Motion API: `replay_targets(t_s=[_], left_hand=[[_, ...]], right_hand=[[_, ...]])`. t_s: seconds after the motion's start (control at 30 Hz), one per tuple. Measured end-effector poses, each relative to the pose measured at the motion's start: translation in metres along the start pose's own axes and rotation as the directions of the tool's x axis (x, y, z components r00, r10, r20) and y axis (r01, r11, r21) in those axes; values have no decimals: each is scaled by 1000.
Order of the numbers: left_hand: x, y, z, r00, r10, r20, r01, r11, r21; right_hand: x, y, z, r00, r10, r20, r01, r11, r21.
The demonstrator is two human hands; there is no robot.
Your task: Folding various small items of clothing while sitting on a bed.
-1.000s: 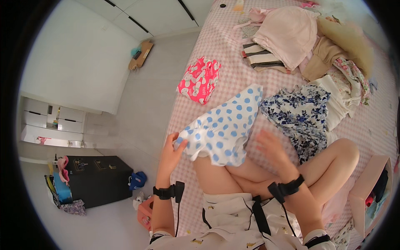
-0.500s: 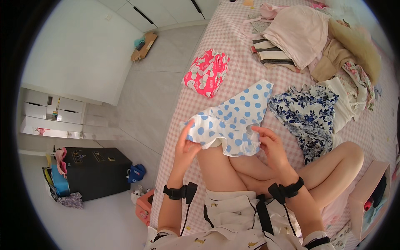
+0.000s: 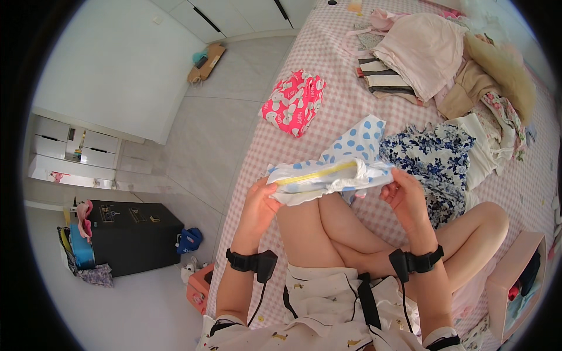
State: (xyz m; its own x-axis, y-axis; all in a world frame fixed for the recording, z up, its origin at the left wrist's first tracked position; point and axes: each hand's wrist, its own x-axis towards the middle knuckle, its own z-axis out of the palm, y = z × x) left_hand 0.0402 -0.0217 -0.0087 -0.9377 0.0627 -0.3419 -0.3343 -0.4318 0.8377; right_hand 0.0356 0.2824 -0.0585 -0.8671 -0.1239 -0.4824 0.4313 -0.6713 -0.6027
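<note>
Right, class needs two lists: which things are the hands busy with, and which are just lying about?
In use:
- white garment with blue dots
- left hand, gripping its left end
- right hand, at its right end

Lying about:
- bright pink printed cloth
- blue floral garment
- pale pink garment
- striped cloth
- pink box
- black box

two hands (image 3: 257, 202) are holding one dotted garment (image 3: 364, 139); one pink rabbit-print garment (image 3: 294, 104) and one blue-flowered garment (image 3: 430, 155) are lying nearby; two black wristbands (image 3: 242, 261) are circling two forearms (image 3: 234, 295).
</note>
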Motion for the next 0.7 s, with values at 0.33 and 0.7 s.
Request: replay_targets(t_s=[0.33,0.7], left_hand=[[-19,-19,-24,893,415,-174,47,299,953],[7,-17,25,807,349,476,-467,-113,877]], right_hand=[[-10,54,-7,764,-523,379,522,154,-839],[-9,53,29,808,-373,455,536,147,-831]])
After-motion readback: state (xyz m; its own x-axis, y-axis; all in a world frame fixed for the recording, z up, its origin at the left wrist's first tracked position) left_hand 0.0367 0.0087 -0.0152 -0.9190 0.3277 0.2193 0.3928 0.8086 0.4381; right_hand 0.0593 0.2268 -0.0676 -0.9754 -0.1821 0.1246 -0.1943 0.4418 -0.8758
